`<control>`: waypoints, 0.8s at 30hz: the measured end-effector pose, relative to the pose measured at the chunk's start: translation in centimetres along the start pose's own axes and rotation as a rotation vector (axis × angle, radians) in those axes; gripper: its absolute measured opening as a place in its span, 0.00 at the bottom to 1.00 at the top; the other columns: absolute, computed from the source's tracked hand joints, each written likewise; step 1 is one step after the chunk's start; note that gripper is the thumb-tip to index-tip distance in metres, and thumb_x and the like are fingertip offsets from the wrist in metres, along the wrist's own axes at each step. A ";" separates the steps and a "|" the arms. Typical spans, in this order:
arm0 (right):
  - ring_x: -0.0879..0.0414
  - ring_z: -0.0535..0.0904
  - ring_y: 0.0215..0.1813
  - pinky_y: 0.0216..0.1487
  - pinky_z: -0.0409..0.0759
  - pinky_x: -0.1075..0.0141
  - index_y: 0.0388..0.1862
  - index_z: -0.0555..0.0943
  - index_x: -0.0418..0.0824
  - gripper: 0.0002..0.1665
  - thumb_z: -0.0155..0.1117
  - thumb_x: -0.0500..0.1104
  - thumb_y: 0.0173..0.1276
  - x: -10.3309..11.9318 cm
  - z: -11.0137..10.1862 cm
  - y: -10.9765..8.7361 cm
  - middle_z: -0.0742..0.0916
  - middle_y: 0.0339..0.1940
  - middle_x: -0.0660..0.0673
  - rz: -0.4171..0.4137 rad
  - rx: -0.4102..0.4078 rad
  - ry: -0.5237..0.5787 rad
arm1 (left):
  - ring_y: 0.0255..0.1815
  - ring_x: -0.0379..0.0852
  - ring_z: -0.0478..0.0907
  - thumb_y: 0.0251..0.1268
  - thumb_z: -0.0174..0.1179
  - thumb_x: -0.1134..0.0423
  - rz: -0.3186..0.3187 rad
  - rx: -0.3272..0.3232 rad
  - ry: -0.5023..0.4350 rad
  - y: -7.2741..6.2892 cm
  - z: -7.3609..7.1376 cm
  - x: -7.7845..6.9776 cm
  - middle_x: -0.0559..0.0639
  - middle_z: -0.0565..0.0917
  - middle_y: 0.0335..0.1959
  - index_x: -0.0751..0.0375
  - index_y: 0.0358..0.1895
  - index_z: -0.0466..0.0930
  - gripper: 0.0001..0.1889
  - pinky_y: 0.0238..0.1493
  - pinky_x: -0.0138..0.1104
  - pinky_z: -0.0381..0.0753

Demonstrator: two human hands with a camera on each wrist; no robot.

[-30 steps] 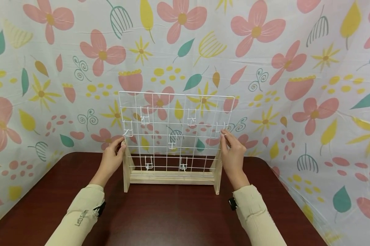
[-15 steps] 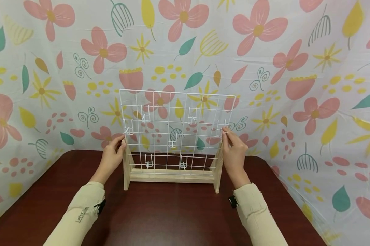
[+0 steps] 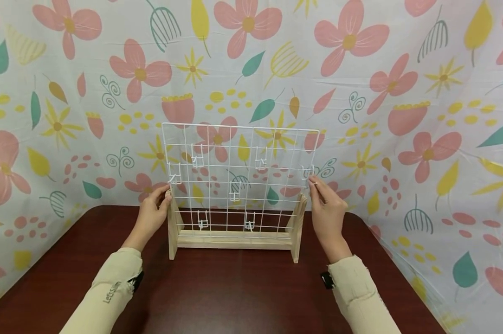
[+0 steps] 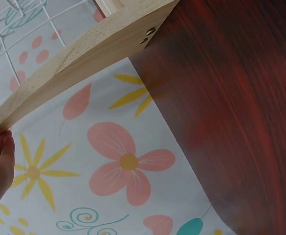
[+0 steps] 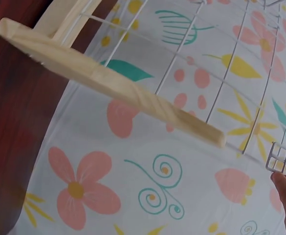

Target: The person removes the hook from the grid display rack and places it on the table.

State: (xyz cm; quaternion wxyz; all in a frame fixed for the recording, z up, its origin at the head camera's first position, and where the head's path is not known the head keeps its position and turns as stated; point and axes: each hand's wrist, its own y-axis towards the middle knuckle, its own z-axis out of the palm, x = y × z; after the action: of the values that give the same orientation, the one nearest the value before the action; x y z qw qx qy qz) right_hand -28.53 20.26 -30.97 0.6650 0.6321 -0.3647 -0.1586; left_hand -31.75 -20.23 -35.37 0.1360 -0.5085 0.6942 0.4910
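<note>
A white wire grid panel stands upright in a wooden stand on the table. Several white wire hooks hang on it, such as a hook near the middle. My left hand grips the top of the stand's left upright, beside a hook at the grid's left edge. At the grid's right edge, my right hand pinches a white wire hook between thumb and fingers. That hook overlaps the edge wire, and I cannot tell whether it touches the grid.
The dark red-brown table has rounded far corners. Behind and beside it hangs a white curtain printed with flowers and leaves. The stand's right upright lies left of the right hand in the right wrist view.
My right hand has moved right with the pinched hook, away from the right upright, whose top now shows. My left hand keeps its place on the stand.
</note>
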 end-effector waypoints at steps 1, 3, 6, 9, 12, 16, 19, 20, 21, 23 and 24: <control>0.41 0.85 0.35 0.44 0.72 0.85 0.43 0.86 0.29 0.10 0.64 0.28 0.64 -0.1 -0.2 0.0 0.87 0.43 0.35 -0.006 -0.004 -0.003 | 0.51 0.61 0.77 0.73 0.50 0.70 0.003 -0.003 0.001 0.0 0.0 0.0 0.71 0.77 0.53 0.73 0.65 0.68 0.20 0.42 0.37 0.78; 0.41 0.85 0.35 0.44 0.72 0.86 0.43 0.86 0.29 0.09 0.64 0.28 0.64 -0.2 -0.5 -0.1 0.87 0.43 0.35 -0.019 -0.005 -0.010 | 0.52 0.61 0.77 0.73 0.50 0.70 0.009 -0.008 0.004 0.0 0.0 0.0 0.72 0.77 0.53 0.73 0.65 0.68 0.20 0.43 0.37 0.78; 0.42 0.85 0.40 0.46 0.72 0.85 0.43 0.86 0.31 0.09 0.65 0.29 0.64 -0.2 -0.8 -0.2 0.87 0.43 0.36 -0.047 -0.001 -0.035 | 0.51 0.61 0.77 0.73 0.51 0.71 0.011 -0.012 -0.001 0.0 -0.1 0.0 0.72 0.77 0.53 0.74 0.65 0.68 0.20 0.41 0.31 0.77; 0.44 0.85 0.42 0.47 0.72 0.84 0.43 0.87 0.32 0.10 0.65 0.30 0.63 -0.2 -1.1 -0.4 0.88 0.43 0.38 -0.072 0.004 -0.045 | 0.51 0.61 0.77 0.72 0.50 0.71 0.013 -0.007 -0.015 0.0 0.0 0.0 0.72 0.77 0.52 0.75 0.64 0.68 0.20 0.39 0.24 0.74; 0.44 0.85 0.42 0.48 0.72 0.84 0.43 0.87 0.32 0.10 0.66 0.29 0.62 -0.2 -1.4 -0.6 0.88 0.43 0.38 -0.088 0.009 -0.040 | 0.50 0.61 0.77 0.72 0.50 0.71 0.015 -0.004 -0.022 0.0 0.0 0.1 0.72 0.77 0.52 0.75 0.64 0.67 0.20 0.37 0.21 0.72; 0.44 0.85 0.42 0.47 0.72 0.84 0.44 0.87 0.33 0.12 0.66 0.28 0.61 -0.1 -1.7 -0.9 0.88 0.43 0.38 -0.095 0.022 -0.041 | 0.49 0.61 0.77 0.72 0.51 0.71 0.015 -0.007 -0.025 0.1 0.1 0.1 0.72 0.78 0.52 0.74 0.64 0.68 0.20 0.37 0.20 0.72; 0.45 0.85 0.43 0.46 0.71 0.85 0.45 0.87 0.34 0.14 0.66 0.27 0.61 -0.1 -2.0 -1.1 0.88 0.44 0.39 -0.099 0.027 -0.045 | 0.50 0.61 0.77 0.72 0.51 0.71 0.018 -0.008 -0.031 0.1 0.1 0.2 0.72 0.78 0.52 0.75 0.64 0.68 0.20 0.37 0.19 0.71; 0.45 0.85 0.43 0.45 0.71 0.86 0.45 0.87 0.34 0.14 0.66 0.27 0.60 -0.1 -2.1 -1.2 0.88 0.44 0.39 -0.103 0.027 -0.047 | 0.50 0.61 0.77 0.72 0.51 0.71 0.020 -0.009 -0.032 0.2 0.1 0.2 0.72 0.78 0.52 0.75 0.64 0.68 0.20 0.37 0.19 0.70; 0.45 0.85 0.43 0.45 0.71 0.86 0.45 0.87 0.34 0.14 0.66 0.26 0.60 -0.1 -2.2 -1.3 0.88 0.44 0.39 -0.107 0.029 -0.046 | 0.50 0.61 0.77 0.72 0.51 0.72 0.021 -0.010 -0.030 0.1 0.1 0.2 0.72 0.78 0.52 0.75 0.64 0.68 0.20 0.38 0.18 0.70; 0.45 0.85 0.44 0.46 0.71 0.85 0.45 0.87 0.33 0.15 0.67 0.26 0.59 -0.1 -2.3 -1.4 0.88 0.44 0.39 -0.118 0.032 -0.040 | 0.51 0.61 0.77 0.72 0.51 0.72 0.018 -0.011 -0.031 0.1 0.1 0.2 0.72 0.78 0.52 0.75 0.64 0.68 0.20 0.38 0.18 0.70; 0.45 0.85 0.44 0.47 0.71 0.85 0.45 0.87 0.33 0.15 0.67 0.25 0.58 -0.1 -2.4 -1.5 0.88 0.44 0.39 -0.126 0.035 -0.035 | 0.52 0.61 0.77 0.72 0.51 0.72 0.016 -0.010 -0.033 0.1 0.1 0.2 0.72 0.78 0.52 0.75 0.64 0.68 0.20 0.39 0.19 0.71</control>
State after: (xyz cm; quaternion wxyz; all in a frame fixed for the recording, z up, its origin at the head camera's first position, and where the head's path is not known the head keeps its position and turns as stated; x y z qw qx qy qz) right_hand -26.61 21.86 -32.26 0.6364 0.6623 -0.3384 -0.2046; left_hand -31.95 -20.23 -35.47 0.1408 -0.4955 0.6934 0.5039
